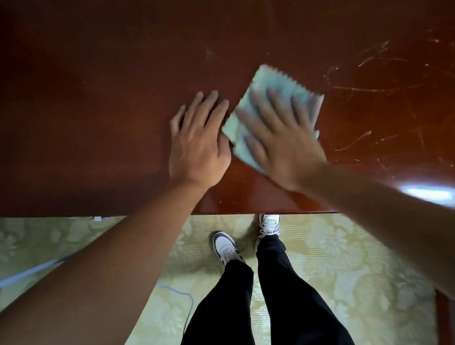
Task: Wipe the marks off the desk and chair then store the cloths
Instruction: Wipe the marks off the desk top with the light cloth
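Desk [101,101] of glossy red-brown wood fills the upper view, its near edge running across just ahead of the person's white sneakers [225,247]. A pale green cloth [276,88] with a zigzag-cut edge lies flat on the desk close to that edge, pressed under the right hand [278,136], fingers straight and spread. The left hand [199,144] rests flat on the wood just beside the cloth, fingers straight and together. Pale scrawled marks [397,92] cover the wood to the cloth's right; the wood left of the hands is bare. Patterned green carpet [342,258] lies below. No writing is readable.
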{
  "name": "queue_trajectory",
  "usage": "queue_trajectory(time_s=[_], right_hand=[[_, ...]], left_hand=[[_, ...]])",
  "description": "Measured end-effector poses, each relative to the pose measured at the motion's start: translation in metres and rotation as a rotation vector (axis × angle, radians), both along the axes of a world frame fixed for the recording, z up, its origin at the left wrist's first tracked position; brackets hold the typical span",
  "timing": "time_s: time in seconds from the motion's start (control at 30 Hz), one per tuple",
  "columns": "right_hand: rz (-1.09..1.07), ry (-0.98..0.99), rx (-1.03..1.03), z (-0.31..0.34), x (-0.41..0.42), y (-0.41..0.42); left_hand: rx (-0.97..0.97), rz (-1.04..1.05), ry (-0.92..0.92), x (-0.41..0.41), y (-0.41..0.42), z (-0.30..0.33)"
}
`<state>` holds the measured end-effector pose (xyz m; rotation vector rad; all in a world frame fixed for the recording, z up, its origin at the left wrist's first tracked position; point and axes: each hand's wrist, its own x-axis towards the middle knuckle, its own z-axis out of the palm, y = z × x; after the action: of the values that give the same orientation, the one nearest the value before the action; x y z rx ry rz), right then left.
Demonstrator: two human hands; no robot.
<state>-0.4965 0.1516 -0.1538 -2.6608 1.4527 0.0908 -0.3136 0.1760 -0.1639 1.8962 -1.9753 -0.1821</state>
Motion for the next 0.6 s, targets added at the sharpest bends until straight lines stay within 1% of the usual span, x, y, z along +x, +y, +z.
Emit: queue_trajectory(time_s=[0.07,0.1,0.13,0.2,0.23,0.33,0.4,0.43,0.5,0.57,0.6], right_hand=[[0.111,0.023,0.043,0.0,0.001,0.05],[0.16,0.027,0.073,0.0,-0.001,0.061],[0.199,0.029,0.1,0.001,-0.002,0.06],[0.197,0.02,0.089,0.002,-0.001,0.031],[0.141,-0.006,0.057,0.001,0.001,0.013],[-0.146,-0.035,0.059,0.001,0.008,-0.037],[-0.196,-0.027,0.04,-0.001,0.021,-0.033],[-0.156,-0.014,0.005,-0.001,0.029,-0.018],[0.036,-0.004,-0.02,-0.003,0.041,0.031],[0.221,0.026,0.044,-0.002,0.044,0.08],[0.291,0.037,0.073,-0.001,0.043,0.089]], left_hand=[[0.019,-0.006,0.012,0.001,0.0,0.001],[0.034,-0.018,0.02,0.002,0.0,0.001],[0.045,-0.036,0.031,0.004,0.001,0.003],[0.052,-0.077,0.027,0.012,-0.001,0.007],[0.047,-0.095,0.006,0.018,0.001,0.008],[0.02,-0.082,-0.075,0.041,0.016,0.006],[0.019,-0.048,-0.081,0.052,0.025,0.002],[0.022,-0.033,-0.072,0.054,0.027,0.0],[0.03,-0.022,-0.072,0.054,0.028,0.001],[0.038,-0.027,-0.08,0.055,0.027,0.003],[0.039,-0.033,-0.075,0.055,0.028,0.003]])
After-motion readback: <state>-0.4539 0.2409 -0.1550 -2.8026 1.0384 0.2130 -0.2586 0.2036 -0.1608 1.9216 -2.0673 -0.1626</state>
